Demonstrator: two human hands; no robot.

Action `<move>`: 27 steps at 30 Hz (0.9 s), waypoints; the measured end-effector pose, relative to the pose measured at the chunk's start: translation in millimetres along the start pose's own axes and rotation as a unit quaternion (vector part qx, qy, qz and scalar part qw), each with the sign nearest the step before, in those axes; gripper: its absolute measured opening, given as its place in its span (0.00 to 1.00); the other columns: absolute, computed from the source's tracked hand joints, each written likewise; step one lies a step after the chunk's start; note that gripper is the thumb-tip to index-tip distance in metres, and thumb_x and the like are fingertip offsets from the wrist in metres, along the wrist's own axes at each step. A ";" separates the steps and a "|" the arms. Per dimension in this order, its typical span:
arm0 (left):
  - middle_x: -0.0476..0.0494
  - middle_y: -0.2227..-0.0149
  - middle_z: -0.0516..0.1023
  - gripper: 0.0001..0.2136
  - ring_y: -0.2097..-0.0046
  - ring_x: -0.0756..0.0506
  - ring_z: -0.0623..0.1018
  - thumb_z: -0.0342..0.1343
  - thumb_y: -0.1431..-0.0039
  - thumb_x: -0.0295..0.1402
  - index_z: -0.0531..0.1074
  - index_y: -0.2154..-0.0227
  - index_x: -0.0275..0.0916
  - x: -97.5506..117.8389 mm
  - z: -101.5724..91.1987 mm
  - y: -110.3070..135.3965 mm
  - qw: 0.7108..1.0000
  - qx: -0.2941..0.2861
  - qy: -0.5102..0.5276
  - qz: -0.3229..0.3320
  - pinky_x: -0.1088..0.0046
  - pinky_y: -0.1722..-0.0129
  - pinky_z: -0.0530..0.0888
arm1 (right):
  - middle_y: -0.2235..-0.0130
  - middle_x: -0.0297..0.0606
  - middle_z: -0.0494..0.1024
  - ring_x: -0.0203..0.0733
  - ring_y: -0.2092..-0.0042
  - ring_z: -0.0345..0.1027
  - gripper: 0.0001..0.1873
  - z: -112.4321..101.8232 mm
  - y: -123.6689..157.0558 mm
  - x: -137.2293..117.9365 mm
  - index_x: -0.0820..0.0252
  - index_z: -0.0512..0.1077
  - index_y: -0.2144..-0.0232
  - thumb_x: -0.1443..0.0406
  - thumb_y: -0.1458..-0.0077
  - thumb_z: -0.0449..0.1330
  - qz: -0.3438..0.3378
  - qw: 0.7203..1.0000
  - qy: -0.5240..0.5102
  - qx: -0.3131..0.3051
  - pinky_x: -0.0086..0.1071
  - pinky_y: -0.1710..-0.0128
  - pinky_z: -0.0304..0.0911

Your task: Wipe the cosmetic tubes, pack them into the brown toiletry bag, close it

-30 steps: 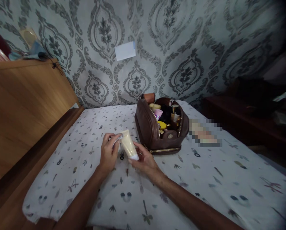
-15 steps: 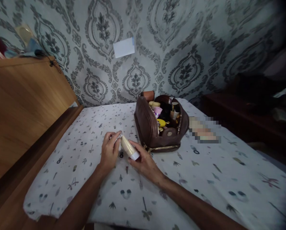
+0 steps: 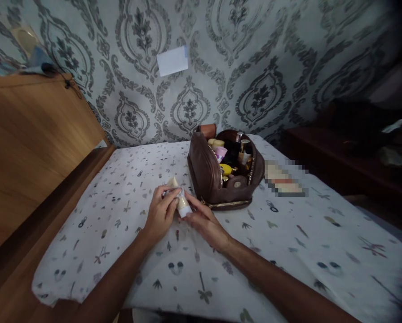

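Note:
A cream-coloured squeeze tube (image 3: 183, 205) with a white cap is held low over the cloth, cap end towards me. My right hand (image 3: 205, 224) grips it near the cap, thumb and fingers on either side. My left hand (image 3: 163, 208) is closed, its fingers pressing a crumpled white tissue (image 3: 181, 193) against the tube's middle. Part of the tube is hidden under these fingers. Just beyond my right hand stands a brown leather cosmetic bag (image 3: 204, 170), unzipped, with a yellow item (image 3: 225, 169), a pink-purple item (image 3: 220, 153) and several small bottles inside.
White cloth with a printed pattern (image 3: 126, 269) covers the table. A blurred flat item (image 3: 283, 179) lies right of the bag. A wooden cabinet (image 3: 42, 148) borders the left side. Patterned wallpaper (image 3: 261, 67) with a white paper (image 3: 172, 61) rises behind.
My left hand has slid the tissue from the tube's far end down to its middle, towards the cap. My right hand still holds the tube near the cap.

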State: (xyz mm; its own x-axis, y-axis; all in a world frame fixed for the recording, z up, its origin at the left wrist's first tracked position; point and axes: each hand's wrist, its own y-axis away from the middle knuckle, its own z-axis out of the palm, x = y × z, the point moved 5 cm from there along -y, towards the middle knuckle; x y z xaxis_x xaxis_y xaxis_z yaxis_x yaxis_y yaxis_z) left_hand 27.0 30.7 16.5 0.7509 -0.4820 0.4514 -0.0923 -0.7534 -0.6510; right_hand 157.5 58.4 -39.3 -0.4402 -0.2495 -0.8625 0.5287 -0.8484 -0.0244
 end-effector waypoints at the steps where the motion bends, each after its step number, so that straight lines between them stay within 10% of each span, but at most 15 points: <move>1: 0.40 0.54 0.68 0.15 0.52 0.44 0.72 0.46 0.33 0.29 0.72 0.47 0.43 1.9 0.2 -0.2 1.000 -0.006 0.004 0.011 0.64 0.54 0.73 | 0.39 0.34 0.69 0.48 0.46 0.66 0.30 0.4 0.4 -0.7 0.46 0.72 0.46 0.64 0.54 0.66 0.008 1.000 -0.022 0.005 0.40 0.52 0.68; 15: 0.40 0.57 0.71 0.15 0.55 0.44 0.71 0.48 0.34 0.25 0.71 0.48 0.43 26.5 -3.7 -4.2 0.986 -0.076 0.030 0.145 0.65 0.58 0.73 | 0.54 0.33 0.78 0.42 0.54 0.70 0.23 1.9 -2.5 -8.3 0.48 0.71 0.53 0.65 0.54 0.64 0.045 0.986 -0.158 0.016 0.39 0.53 0.65; 27: 0.42 0.56 0.70 0.12 0.53 0.44 0.73 0.50 0.34 0.30 0.73 0.51 0.43 -1.2 -16.5 -6.4 0.999 0.051 0.019 -0.008 0.65 0.53 0.73 | 0.56 0.33 0.77 0.37 0.58 0.71 0.25 7.2 -1.2 -10.1 0.50 0.73 0.51 0.67 0.53 0.70 0.056 0.986 -0.154 -0.011 0.33 0.56 0.69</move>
State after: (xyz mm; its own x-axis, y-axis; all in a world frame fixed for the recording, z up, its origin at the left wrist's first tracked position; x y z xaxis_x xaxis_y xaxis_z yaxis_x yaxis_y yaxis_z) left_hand 15.9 28.7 30.2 0.7265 -0.4880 0.4838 -0.0121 -0.7130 -0.7010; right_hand 156.1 58.5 -27.0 -0.5756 -0.4740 -0.6664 0.6003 -0.7982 0.0493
